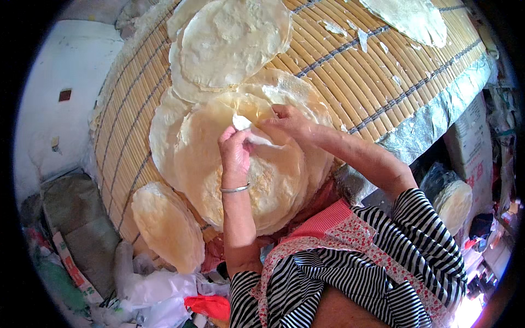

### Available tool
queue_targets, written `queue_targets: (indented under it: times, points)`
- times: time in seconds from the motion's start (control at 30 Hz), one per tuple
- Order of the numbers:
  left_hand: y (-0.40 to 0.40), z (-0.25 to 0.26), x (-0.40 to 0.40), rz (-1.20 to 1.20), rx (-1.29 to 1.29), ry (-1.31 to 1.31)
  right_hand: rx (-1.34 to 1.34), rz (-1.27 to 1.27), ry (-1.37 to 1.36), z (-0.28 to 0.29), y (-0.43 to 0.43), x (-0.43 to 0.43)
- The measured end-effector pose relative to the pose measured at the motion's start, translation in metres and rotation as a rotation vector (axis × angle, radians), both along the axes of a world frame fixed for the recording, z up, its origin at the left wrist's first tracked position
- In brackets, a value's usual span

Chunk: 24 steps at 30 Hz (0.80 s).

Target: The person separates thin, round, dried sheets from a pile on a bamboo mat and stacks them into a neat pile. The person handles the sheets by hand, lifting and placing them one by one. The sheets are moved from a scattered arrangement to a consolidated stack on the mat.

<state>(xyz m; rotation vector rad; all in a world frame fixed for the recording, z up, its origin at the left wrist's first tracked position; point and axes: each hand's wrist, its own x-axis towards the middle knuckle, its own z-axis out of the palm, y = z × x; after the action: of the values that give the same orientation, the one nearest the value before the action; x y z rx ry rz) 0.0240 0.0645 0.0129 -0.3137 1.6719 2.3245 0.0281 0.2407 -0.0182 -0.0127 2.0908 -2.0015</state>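
Note:
In front of me a stack of thin, round, pale sheets, like dried flatbread (205,164), lies on a mat of bamboo slats (340,78). My left hand (236,151), with a metal bangle at the wrist, pinches a torn white strip (260,139) above the stack. To its right, my right hand (289,123) has thumb and forefinger close together at the upper part of the top sheet; its fingertips seem to grip the sheet's edge, which looks folded and translucent there.
Another pile of round sheets (233,45) lies beyond, a smaller one (168,225) at the near left, and one sheet (410,20) at the far right. Scraps (363,40) dot the mat. Plastic bags (164,287) lie at lower left; a bagged stack (453,205) is at right.

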Motion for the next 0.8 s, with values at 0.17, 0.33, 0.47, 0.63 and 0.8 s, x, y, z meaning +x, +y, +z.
queue_targets:
  times: [0.17, 0.33, 0.47, 0.63, 0.8]
  points:
    - [-0.057, 0.02, 0.02, 0.248, 0.249, 0.067, 0.15, 0.016, 0.09, -0.031, -0.001, -0.015]
    - [-0.182, 0.095, 0.126, 0.629, -0.007, 0.287, 0.343, -0.083, 0.094, -0.004, -0.001, -0.009]
    - [-0.26, 0.165, 0.198, 0.88, -0.373, 0.474, 0.211, -0.159, 0.057, -0.017, 0.002, -0.016]
    - [-0.286, 0.24, 0.215, 0.954, -0.69, 0.591, -0.02, -0.1, -0.074, -0.003, 0.006, -0.008]
    - [-0.224, 0.18, 0.102, 0.257, -0.458, 0.467, -0.19, 0.01, -0.002, -0.002, 0.029, 0.006]
